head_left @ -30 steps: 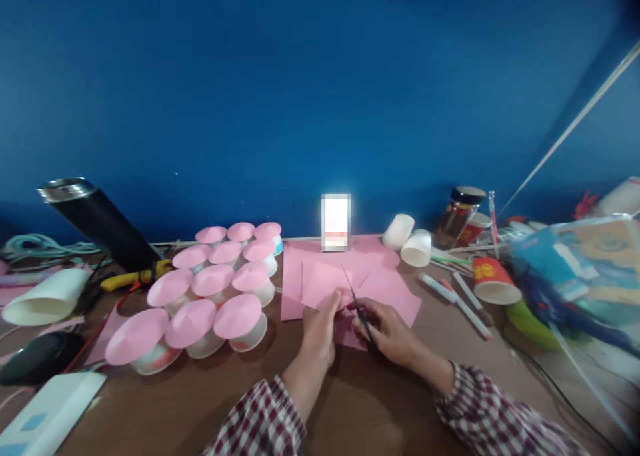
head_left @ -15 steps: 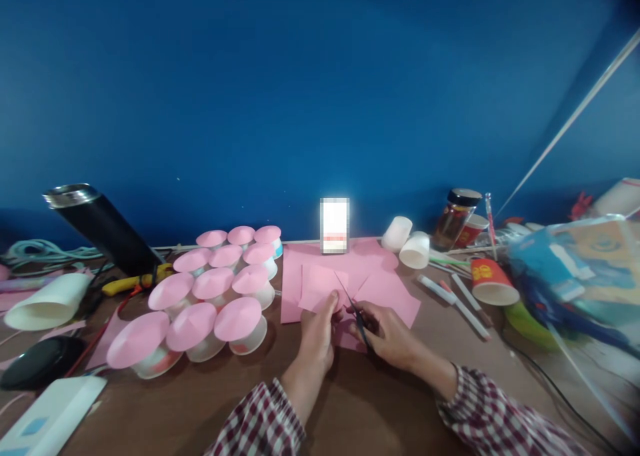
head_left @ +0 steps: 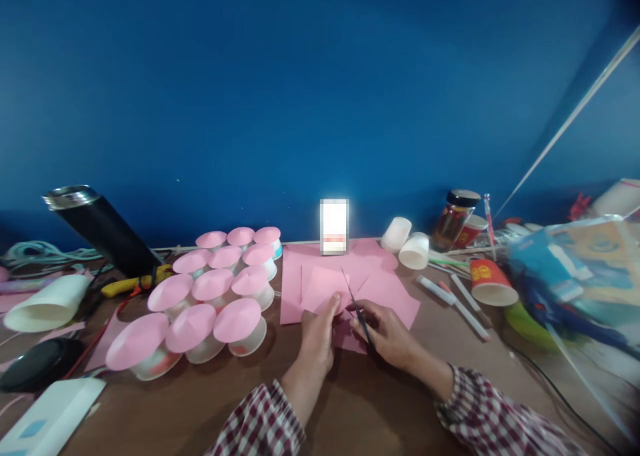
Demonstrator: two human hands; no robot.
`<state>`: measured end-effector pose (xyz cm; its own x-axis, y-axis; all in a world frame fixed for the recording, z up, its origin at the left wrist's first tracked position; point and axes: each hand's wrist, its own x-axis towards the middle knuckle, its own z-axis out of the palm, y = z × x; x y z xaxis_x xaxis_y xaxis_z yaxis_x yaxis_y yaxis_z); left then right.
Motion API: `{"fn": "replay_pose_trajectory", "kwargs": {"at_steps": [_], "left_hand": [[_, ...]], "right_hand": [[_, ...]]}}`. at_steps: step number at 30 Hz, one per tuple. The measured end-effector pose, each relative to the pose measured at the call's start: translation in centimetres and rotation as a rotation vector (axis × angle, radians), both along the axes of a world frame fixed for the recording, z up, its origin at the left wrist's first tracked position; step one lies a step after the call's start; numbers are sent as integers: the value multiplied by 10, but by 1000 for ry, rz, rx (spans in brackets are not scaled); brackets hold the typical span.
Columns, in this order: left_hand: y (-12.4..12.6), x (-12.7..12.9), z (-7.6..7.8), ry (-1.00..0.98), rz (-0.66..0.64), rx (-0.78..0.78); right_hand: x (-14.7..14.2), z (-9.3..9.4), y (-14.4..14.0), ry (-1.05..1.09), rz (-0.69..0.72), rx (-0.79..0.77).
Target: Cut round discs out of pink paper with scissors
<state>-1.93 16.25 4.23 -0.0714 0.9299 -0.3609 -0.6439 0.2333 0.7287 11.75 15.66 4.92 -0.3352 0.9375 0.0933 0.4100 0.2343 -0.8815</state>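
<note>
My left hand (head_left: 317, 339) pinches a piece of pink paper (head_left: 323, 287) at its near edge and holds it up off the brown table (head_left: 360, 409). My right hand (head_left: 387, 333) grips a pair of black scissors (head_left: 356, 306) whose blades point up and away into the paper, right beside my left thumb. More pink sheets (head_left: 383, 289) lie flat under and behind both hands.
Several paper cups with pink cone tops (head_left: 213, 286) stand in rows to the left. A black flask (head_left: 100, 226) leans at the far left. White cups (head_left: 407, 243), a jar (head_left: 453, 219), a red cup (head_left: 490, 283) and markers (head_left: 463, 303) lie to the right.
The scissors' blades have shifted slightly along the paper edge, first left, then back right. My left hand has kept its hold on the pink piece.
</note>
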Motion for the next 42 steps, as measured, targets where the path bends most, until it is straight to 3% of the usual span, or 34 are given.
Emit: {"fn": "replay_pose_trajectory", "kwargs": {"at_steps": [8, 15, 24, 37, 42], "left_hand": [[-1, 2, 7, -6, 35, -13], [0, 2, 3, -13, 21, -5], [-1, 2, 1, -63, -64, 2], [2, 0, -4, 40, 31, -29], [3, 0, -2, 6, 3, -27]], "right_hand": [[-2, 0, 0, 52, 12, -40], [-1, -3, 1, 49, -13, -19], [-3, 1, 0, 123, 1, -47], [-3, -1, 0, 140, -4, -75], [-4, 1, 1, 192, 17, -121]]}}
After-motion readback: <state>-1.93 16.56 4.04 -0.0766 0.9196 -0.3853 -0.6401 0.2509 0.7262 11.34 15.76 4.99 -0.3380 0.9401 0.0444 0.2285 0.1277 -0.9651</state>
